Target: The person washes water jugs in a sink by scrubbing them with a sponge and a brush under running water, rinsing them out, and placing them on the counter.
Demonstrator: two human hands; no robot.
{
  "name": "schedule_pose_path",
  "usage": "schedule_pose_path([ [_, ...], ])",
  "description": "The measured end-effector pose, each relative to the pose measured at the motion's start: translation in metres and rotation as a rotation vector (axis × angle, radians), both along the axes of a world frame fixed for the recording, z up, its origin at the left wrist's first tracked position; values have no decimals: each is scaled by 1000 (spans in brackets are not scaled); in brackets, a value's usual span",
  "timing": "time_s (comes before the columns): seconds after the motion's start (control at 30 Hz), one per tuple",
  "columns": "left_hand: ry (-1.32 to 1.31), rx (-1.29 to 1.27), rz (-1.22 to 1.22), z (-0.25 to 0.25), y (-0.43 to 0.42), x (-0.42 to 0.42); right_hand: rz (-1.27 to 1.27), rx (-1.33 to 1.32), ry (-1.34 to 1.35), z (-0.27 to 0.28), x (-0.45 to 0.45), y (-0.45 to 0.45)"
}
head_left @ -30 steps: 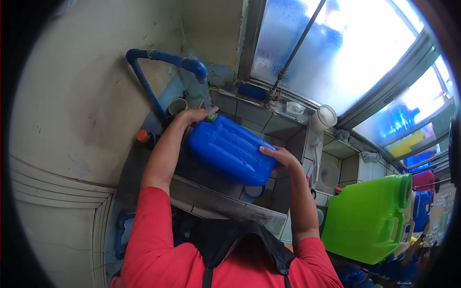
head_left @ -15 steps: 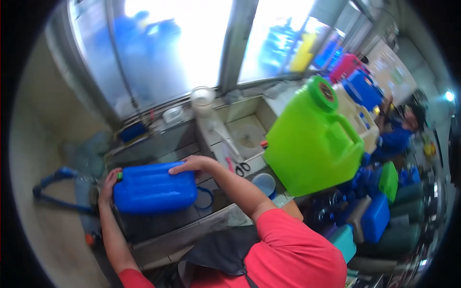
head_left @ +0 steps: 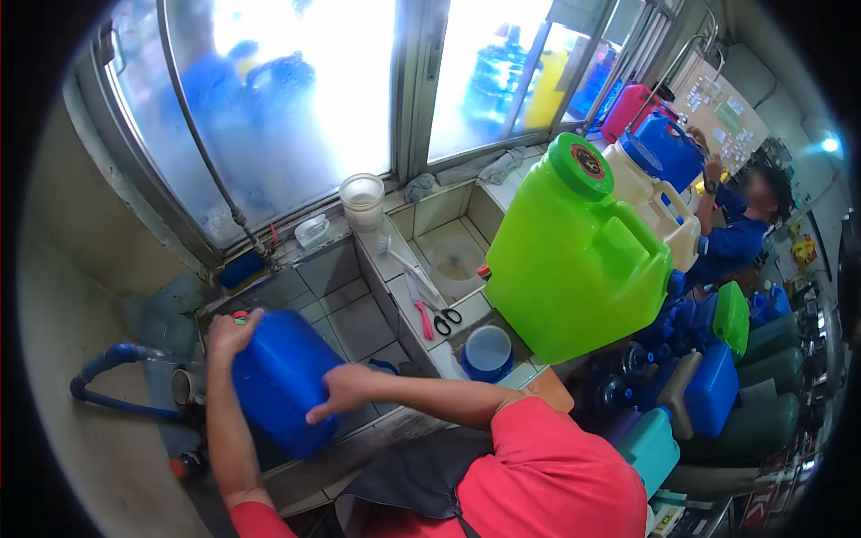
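Observation:
A blue jerrycan [head_left: 282, 381] is tilted over the tiled basin [head_left: 336, 296] at the left. Its neck end, with a bit of red and green showing, points up and left. My left hand [head_left: 235, 332] is closed round that end. My right hand [head_left: 345, 393] rests against the can's right side, thumb apart and pointing down; its other fingers are partly hidden. The blue pipe [head_left: 112, 359] and a pale cup [head_left: 186, 386] are left of the can.
A large green container [head_left: 560, 260] stands right of the small basin [head_left: 448, 255]. Scissors [head_left: 447, 321], a brush [head_left: 411, 269] and a white tub [head_left: 489, 350] lie between. A co-worker in blue [head_left: 740, 229] is at the far right, near more jugs.
The view has swung right. The blue can has turned from lying nearly level to a steeper tilt, and its neck end is away from the pipe's outlet. My right hand has shifted lower along it.

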State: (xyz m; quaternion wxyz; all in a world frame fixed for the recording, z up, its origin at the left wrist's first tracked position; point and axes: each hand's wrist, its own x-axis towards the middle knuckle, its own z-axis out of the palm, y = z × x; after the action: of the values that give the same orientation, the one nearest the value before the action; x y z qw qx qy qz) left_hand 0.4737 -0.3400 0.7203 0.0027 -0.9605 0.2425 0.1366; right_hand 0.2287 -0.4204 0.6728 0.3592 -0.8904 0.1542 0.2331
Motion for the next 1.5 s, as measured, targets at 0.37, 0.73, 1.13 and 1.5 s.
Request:
schedule_pose_path([
  [0.37, -206, -747, -436, -13, 30, -44, 184, 193, 141, -207, 0, -28],
  [0.73, -135, -1156, -292, 25, 109, 34, -1269, 1499, -658, -59, -27, -82],
  [1.13, 707, -1862, 537, -214, 100, -32, -970, 1019, -789, 26, -28, -87],
  [1.5, 524, -1347, 465, -119, 160, -39, -193, -290, -549, 15, 84, -39],
])
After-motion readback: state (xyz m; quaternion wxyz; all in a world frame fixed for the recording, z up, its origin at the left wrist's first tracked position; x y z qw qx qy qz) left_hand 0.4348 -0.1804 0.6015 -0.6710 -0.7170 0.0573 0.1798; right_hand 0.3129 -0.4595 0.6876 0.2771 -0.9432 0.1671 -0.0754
